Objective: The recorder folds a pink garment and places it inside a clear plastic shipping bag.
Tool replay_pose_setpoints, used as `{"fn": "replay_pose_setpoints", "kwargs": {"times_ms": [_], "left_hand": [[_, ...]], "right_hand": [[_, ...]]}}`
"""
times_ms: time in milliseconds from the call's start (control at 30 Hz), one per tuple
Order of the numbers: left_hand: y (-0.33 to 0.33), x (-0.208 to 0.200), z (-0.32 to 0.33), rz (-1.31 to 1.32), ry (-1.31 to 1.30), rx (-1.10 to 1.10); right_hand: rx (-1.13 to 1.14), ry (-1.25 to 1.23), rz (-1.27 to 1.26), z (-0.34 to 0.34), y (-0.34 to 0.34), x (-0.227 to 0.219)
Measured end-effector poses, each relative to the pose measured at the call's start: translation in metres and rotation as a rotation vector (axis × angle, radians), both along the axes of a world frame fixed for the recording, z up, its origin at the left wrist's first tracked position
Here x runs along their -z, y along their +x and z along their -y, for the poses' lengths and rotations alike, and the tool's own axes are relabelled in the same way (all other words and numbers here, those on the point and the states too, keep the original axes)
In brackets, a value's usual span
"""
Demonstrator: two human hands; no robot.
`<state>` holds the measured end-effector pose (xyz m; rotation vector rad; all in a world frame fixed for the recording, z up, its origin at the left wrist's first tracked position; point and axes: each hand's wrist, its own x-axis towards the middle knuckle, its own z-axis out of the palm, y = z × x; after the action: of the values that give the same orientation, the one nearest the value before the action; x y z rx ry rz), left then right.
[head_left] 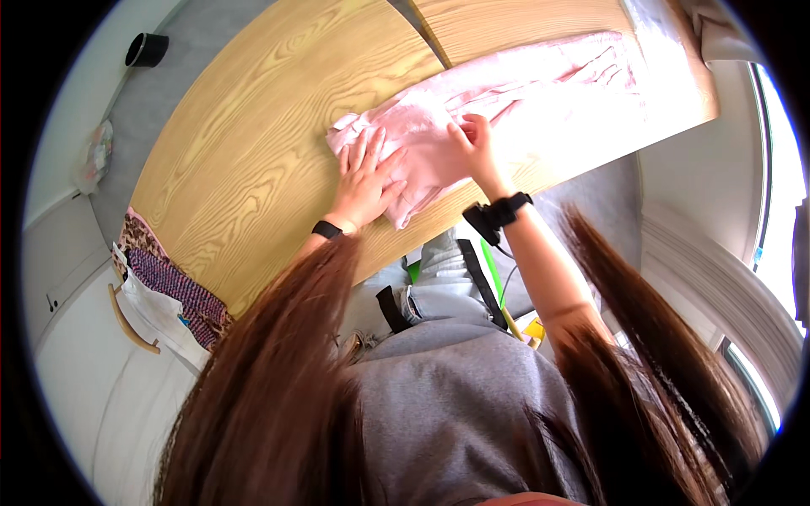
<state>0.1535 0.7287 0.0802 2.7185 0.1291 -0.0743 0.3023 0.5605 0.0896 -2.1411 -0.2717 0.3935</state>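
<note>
A pale pink garment (422, 126) lies long and flattened across the wooden table (245, 160), stretching from the middle toward the far right. Small wrinkles run along it; its exact kind I cannot make out, and strong light washes out its right part. My left hand (364, 179) rests on its left end, palm down with the fingers spread. Over the garment's near middle is my right hand (479, 152), its fingers loosely bent and the thumb apart from them. No cloth shows gripped in either hand.
A dark gap (426, 34) splits the tabletop at the back. Patterned cloths (169, 282) drape over a chair at the left edge. A black bin (147, 51) and a plastic bag (95, 158) are on the floor at far left. Clear plastic (666, 51) covers the table's right end.
</note>
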Motion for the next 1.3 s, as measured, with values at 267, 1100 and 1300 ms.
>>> {"fn": "replay_pose_setpoints", "kwargs": {"times_ms": [267,1100,1300], "left_hand": [[0.007,-0.021,0.001,0.087,0.076,0.02],[0.015,-0.03,-0.011,-0.051,-1.753,-0.983],[0.038,-0.095,0.013,-0.075,-1.856,-1.115]], "right_hand": [[0.058,0.02,0.002,-0.019,-0.002,0.008],[-0.55,-0.161,0.538,0.044,-0.052,0.013],[-0.397,0.106,0.16,0.054,-0.038,0.009]]}}
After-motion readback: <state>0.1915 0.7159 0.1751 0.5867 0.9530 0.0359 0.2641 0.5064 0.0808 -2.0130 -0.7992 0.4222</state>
